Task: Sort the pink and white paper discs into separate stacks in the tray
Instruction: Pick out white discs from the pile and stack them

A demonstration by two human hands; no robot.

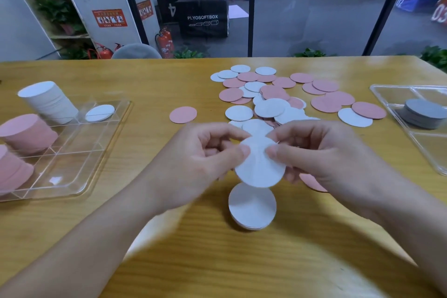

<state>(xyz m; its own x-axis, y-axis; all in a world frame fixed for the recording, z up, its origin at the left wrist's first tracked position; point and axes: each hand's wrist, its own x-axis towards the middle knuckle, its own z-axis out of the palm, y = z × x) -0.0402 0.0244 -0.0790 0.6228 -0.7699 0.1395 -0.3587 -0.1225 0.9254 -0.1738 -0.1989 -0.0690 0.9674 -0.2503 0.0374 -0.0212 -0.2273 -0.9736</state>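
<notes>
Both hands meet above the yellow wooden table [169, 237], sharing one round white paper disc [260, 167]. The left hand [205, 159] pinches the disc's upper left edge between thumb and forefinger, its other fingers curled in behind. The right hand [321, 152] pinches the upper right edge the same way, so the disc hangs between them, tilted toward the camera. Directly below it, on the table, lies a short stack of white discs [252, 205]. A pink disc [312, 182] peeks out from under the right hand.

Beyond the hands, a loose scatter of pink and white discs [278, 97] spreads across the table, with a single pink disc [183, 114] lying apart to its left. At the left edge sits a clear plastic compartment tray [79, 176] holding a tall white stack [50, 101], two pink stacks [26, 133], and one lone white disc [100, 113] in a far compartment. At the right, a second clear tray [391, 94] holds a grey stack [423, 113].
</notes>
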